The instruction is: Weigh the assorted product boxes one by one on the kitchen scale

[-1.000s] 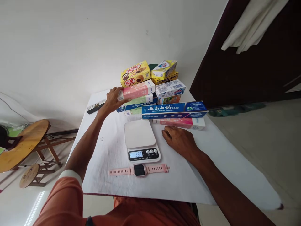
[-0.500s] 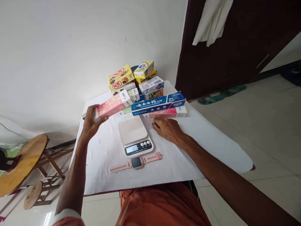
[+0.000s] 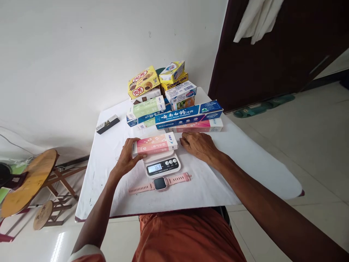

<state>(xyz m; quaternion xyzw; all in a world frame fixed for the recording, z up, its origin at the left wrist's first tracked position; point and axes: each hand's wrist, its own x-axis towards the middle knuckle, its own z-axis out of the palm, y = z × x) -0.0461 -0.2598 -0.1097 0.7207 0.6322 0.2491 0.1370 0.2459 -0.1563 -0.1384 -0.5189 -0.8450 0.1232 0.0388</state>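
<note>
My left hand [image 3: 128, 157] grips one end of a pink and white toothpaste box [image 3: 153, 143], thumb in front and fingers behind. The box lies across the white plate of a digital kitchen scale [image 3: 163, 165]; whether it touches the plate I cannot tell. On the display I read 363. My right hand [image 3: 198, 145] rests closed on the table just right of the scale, its fingers curled with nothing visible in them. Behind it, a long blue toothpaste box [image 3: 189, 114] lies on another pink box [image 3: 196, 126]. A pink-strapped smartwatch [image 3: 160, 183] lies in front of the scale.
Farther back are a green and white box [image 3: 145, 107], a yellow snack box [image 3: 144, 82], a yellow soap box [image 3: 172, 71] and a white box [image 3: 181, 91]. A black and white box [image 3: 108, 124] lies at the left. Wooden stools [image 3: 29, 182] stand beside the white-covered table [image 3: 218, 189].
My left hand has brought the pink toothpaste box right and down, from above the table's left side to over the scale. My right hand keeps its place. The display still reads 363.
</note>
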